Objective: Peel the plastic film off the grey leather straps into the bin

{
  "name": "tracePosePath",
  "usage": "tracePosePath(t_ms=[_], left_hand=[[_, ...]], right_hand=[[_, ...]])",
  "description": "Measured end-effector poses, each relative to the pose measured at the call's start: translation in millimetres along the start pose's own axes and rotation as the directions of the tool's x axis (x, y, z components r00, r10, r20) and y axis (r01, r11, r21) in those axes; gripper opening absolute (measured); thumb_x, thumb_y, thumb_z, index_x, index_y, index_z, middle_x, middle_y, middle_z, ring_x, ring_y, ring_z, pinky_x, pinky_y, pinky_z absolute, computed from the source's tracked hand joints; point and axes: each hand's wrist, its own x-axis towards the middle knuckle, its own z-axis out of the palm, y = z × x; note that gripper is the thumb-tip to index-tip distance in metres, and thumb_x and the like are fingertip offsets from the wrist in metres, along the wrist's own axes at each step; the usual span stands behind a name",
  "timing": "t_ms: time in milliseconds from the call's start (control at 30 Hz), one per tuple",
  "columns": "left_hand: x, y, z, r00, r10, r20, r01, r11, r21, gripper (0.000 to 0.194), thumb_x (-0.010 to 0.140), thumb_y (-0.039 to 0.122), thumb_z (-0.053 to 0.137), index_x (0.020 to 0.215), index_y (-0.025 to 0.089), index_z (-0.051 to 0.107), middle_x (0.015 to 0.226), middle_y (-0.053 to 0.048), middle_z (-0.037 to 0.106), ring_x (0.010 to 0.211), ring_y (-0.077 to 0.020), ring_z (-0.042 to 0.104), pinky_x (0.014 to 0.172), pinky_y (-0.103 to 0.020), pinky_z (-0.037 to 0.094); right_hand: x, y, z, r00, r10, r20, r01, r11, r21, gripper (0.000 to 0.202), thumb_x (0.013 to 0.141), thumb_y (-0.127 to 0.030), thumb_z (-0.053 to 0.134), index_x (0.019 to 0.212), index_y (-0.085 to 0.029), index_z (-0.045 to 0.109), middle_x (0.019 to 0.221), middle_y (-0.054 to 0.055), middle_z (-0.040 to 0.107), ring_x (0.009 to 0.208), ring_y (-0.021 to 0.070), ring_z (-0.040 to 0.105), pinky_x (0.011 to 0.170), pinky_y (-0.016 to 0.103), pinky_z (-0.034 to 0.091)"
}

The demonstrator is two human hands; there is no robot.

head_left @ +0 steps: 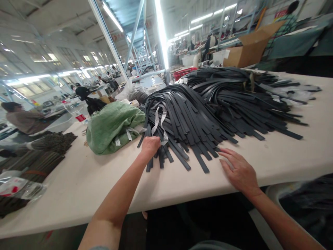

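Presently: left hand [151, 147] curled by white ribbon [156, 121], hold unclear | right hand [240, 170] loosely spread near dark strips [187, 111] | tugging could scatter them

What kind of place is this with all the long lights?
Probably a factory or big workshop. There's a big pile of dark strips on a table, rows of long lights overhead, and other people farther back.

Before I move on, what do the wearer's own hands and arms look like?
The left hand and right hand are gloveless, with no watch or bracelet visible. Both forearms are bare; what looks like a grey sleeve edge shows on the left arm at the picture's bottom.
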Motion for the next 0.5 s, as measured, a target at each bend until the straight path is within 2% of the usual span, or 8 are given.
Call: tracePosePath(t_ms=[33, 100, 133, 200, 300, 367, 433, 500], left_hand=[[-5, 1, -0.9, 1.000, -0.027, -0.002, 0.027, 0.997, -0.068, 0.011, 0.076, 0.018, 0.065, 0.066, 0.019, 0.062, 0.073, -0.007, 0.069, 0.079, -0.0258, 0.067, 0.077, -0.036, 0.045], [-22, 4, -0.1, 0.994, -0.109, 0.004, 0.103, 0.917, -0.386, 0.014, 0.076, 0.026, 0.066, 0.066, 0.020, 0.058, 0.065, -0.003, 0.066, 0.068, -0.0208, 0.065, 0.068, -0.032, 0.047], [-33, 7, 1.5, 0.988, -0.156, 0.017, 0.136, 0.797, -0.589, 0.017, 0.076, 0.029, 0.066, 0.065, 0.020, 0.057, 0.063, -0.001, 0.065, 0.064, -0.0187, 0.064, 0.066, -0.030, 0.047], [-61, 15, 6.3, 0.971, -0.233, 0.048, 0.153, 0.458, -0.876, 0.022, 0.073, 0.034, 0.070, 0.066, 0.020, 0.055, 0.063, 0.000, 0.065, 0.060, -0.0163, 0.063, 0.065, -0.029, 0.049], [-106, 37, 16.8, 0.951, -0.300, 0.069, 0.120, 0.155, -0.981, 0.027, 0.070, 0.034, 0.076, 0.066, 0.018, 0.055, 0.064, 0.000, 0.066, 0.060, -0.0142, 0.063, 0.068, -0.028, 0.050], [-132, 55, 25.5, 0.943, -0.319, 0.091, 0.112, 0.048, -0.993, 0.026, 0.072, 0.031, 0.077, 0.066, 0.018, 0.055, 0.064, 0.001, 0.067, 0.062, -0.0132, 0.064, 0.071, -0.028, 0.051], [-154, 75, 35.1, 0.941, -0.315, 0.122, 0.122, -0.018, -0.992, 0.021, 0.073, 0.029, 0.076, 0.069, 0.017, 0.059, 0.065, 0.001, 0.068, 0.064, -0.0128, 0.064, 0.073, -0.027, 0.051], [-170, 94, 44.3, 0.941, -0.293, 0.168, 0.154, -0.072, -0.985, 0.017, 0.074, 0.029, 0.076, 0.076, 0.017, 0.064, 0.068, 0.000, 0.069, 0.065, -0.0129, 0.064, 0.074, -0.028, 0.051]], right_hand=[[0, 1, 0, 1.000, -0.002, -0.009, 0.002, 1.000, 0.000, 0.028, 0.095, -0.026, 0.050, 0.113, -0.014, 0.066, 0.120, 0.014, 0.068, 0.116, 0.0269, 0.062, 0.105, 0.044, 0.047], [-1, 3, 1, 1.000, 0.002, -0.027, -0.002, 1.000, 0.012, 0.026, 0.095, -0.025, 0.050, 0.112, -0.015, 0.066, 0.120, 0.013, 0.068, 0.115, 0.0264, 0.063, 0.105, 0.043, 0.047], [-2, 4, 1, 0.999, 0.006, -0.034, -0.005, 1.000, 0.029, 0.025, 0.095, -0.025, 0.050, 0.111, -0.015, 0.067, 0.120, 0.013, 0.068, 0.114, 0.0261, 0.063, 0.104, 0.043, 0.047], [-2, 1, -1, 0.999, 0.030, -0.042, -0.026, 0.995, 0.092, 0.023, 0.095, -0.025, 0.051, 0.108, -0.017, 0.068, 0.118, 0.012, 0.069, 0.112, 0.0252, 0.064, 0.103, 0.042, 0.048], [-1, -23, -8, 0.989, 0.146, 0.005, -0.141, 0.945, 0.294, 0.022, 0.095, -0.026, 0.050, 0.103, -0.020, 0.070, 0.112, 0.010, 0.072, 0.107, 0.0231, 0.066, 0.101, 0.040, 0.048], [3, -55, -13, 0.958, 0.228, 0.176, -0.285, 0.836, 0.468, 0.023, 0.095, -0.030, 0.050, 0.101, -0.020, 0.070, 0.109, 0.008, 0.072, 0.106, 0.0226, 0.065, 0.099, 0.039, 0.048], [8, -92, -16, 0.854, 0.207, 0.477, -0.489, 0.632, 0.602, 0.027, 0.094, -0.038, 0.053, 0.103, -0.020, 0.070, 0.108, 0.008, 0.072, 0.105, 0.0225, 0.065, 0.093, 0.037, 0.050], [13, -126, -14, 0.683, 0.065, 0.727, -0.698, 0.352, 0.624, 0.038, 0.090, -0.050, 0.055, 0.102, -0.018, 0.070, 0.100, 0.008, 0.072, 0.094, 0.0215, 0.066, 0.082, 0.034, 0.052]])
